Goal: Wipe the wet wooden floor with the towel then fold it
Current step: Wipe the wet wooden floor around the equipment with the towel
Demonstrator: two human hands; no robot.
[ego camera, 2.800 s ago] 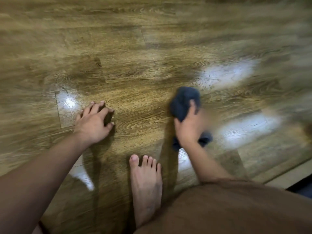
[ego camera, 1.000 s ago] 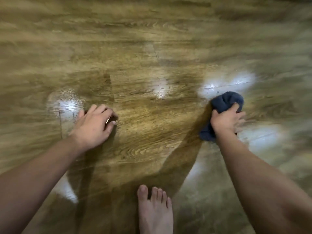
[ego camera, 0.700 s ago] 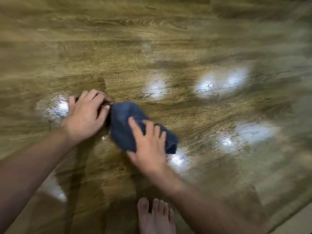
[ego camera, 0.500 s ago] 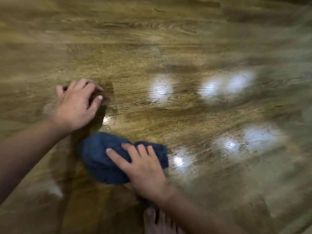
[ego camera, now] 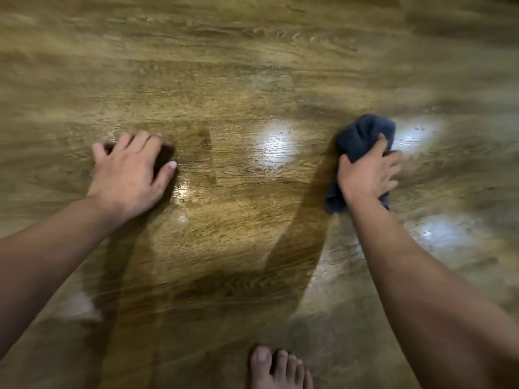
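— where's the towel?
— bunched under my right hand, fingers closed on it, pressed to the wet floor
— and your left hand?
— spread flat on the boards, well apart from it, holding nothing

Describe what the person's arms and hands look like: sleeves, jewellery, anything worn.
Both forearms are bare as far as the frame shows, with no sleeves in view. The left hand and right hand wear no gloves, and no watch or bracelet shows. Fingernails look short and unpainted.
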